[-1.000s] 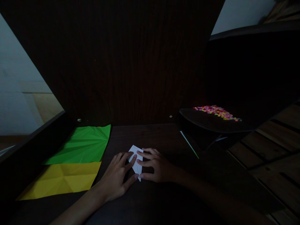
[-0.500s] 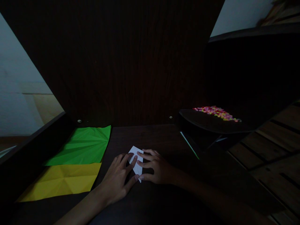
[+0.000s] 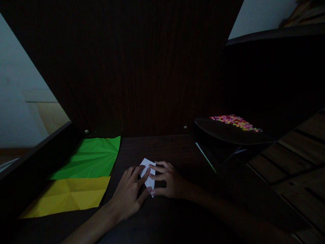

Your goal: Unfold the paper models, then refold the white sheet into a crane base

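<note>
Since the earlier head frame, the thumb of your left hand (image 3: 130,191) is shifting slightly farther up the near end of the white paper (image 3: 150,183); everything else is staying nearly put.

In the head view, you are keeping that left hand spread, its fingertips resting on the paper, while your right hand (image 3: 171,183) is likewise spreading its fingers over the right side. The piece is lying on the dark tabletop (image 3: 137,144) between your hands, to the right of the green sheet (image 3: 91,157) and the yellow sheet (image 3: 71,193). You are probably handling something very light, thin but stiffened by folding, easily creased and apt to slide; steadying it by its broad sides seems safer than by the slender tip. It is looking plain white and kite-like, narrowing to a point at the near end, with a faint line showing there.
</note>
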{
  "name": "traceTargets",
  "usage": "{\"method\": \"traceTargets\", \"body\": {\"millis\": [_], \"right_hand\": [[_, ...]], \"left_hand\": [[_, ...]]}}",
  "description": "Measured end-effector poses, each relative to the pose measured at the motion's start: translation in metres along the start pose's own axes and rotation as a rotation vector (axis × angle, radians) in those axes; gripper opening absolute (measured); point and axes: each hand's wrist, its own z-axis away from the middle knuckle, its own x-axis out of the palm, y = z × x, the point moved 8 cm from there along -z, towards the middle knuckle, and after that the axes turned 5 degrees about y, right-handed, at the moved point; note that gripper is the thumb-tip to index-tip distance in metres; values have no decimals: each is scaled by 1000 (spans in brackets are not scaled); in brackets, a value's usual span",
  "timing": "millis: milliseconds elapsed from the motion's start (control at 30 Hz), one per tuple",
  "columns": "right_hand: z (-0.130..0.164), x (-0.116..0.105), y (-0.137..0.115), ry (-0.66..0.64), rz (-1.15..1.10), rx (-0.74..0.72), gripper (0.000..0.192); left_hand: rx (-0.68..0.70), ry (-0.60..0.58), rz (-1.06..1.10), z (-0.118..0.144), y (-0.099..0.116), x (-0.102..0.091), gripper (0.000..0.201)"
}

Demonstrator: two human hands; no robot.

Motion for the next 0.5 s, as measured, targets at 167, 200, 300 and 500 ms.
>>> {"method": "traceTargets", "body": {"millis": [167, 200, 300, 500], "right_hand": [[-1, 1, 1, 3, -36, 4, 61], [-1, 1, 1, 6, -40, 5, 61], [-1, 2, 3, 18, -40, 13, 61], [0, 3, 4, 51, -16, -9, 60]], "left_hand": [[-59, -14, 15, -3, -6, 1, 58], [-74, -13, 28, -3, -7, 1, 60], [-94, 40, 70, -4, -7, -4, 64], [25, 162, 146, -1, 6, -14, 25]]}}
